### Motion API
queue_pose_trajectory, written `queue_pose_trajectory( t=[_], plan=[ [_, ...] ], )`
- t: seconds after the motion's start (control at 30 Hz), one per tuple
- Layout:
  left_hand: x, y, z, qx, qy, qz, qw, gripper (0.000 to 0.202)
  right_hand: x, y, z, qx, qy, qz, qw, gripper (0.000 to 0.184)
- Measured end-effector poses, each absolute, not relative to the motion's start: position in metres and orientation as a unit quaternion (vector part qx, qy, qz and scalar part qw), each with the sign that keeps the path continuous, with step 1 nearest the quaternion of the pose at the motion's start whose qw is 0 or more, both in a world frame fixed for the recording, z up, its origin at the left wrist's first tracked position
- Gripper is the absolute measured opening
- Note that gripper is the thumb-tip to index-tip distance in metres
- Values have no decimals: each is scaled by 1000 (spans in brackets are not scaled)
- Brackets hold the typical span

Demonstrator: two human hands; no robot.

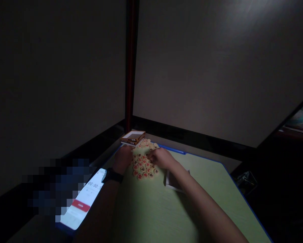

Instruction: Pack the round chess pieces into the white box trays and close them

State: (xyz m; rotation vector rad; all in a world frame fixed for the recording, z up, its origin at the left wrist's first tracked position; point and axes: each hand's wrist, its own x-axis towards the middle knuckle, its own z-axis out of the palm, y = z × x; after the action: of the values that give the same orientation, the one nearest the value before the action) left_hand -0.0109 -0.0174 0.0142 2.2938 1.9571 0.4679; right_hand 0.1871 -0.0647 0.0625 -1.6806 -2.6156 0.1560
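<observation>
A pile of several round pale game pieces (143, 165) with red and dark marks lies on a green table (166, 209). My left hand (123, 158), with a dark watch on its wrist, rests at the left edge of the pile. My right hand (161, 157) lies at the pile's right edge, fingers curled toward the pieces. The dim light hides the fingers of both hands. A shallow brown box (133, 137) sits at the table's far corner, just beyond the pieces.
A lit phone (84, 200) showing a timer and a red button lies at the table's left edge. A dark flat rectangular thing (175, 182) lies under my right forearm. Walls stand close behind; a dark post (131, 67) rises in the corner.
</observation>
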Motion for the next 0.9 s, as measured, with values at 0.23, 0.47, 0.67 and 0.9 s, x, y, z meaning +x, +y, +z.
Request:
queue_pose_trajectory(
  t=[0.23,0.47,0.67,0.9],
  plan=[
    [-11,-22,19,753,641,142,55,29,198,-90,56,-527,-847,55,-40,18],
    [-12,-22,18,758,631,154,57,28,199,-95,53,-530,-846,61,0,19],
    [-13,-18,13,757,629,169,45,29,192,-93,46,-541,-840,30,5,21],
    [-12,-19,14,760,626,164,53,30,185,-88,40,-542,-840,18,-3,21]
  ],
)
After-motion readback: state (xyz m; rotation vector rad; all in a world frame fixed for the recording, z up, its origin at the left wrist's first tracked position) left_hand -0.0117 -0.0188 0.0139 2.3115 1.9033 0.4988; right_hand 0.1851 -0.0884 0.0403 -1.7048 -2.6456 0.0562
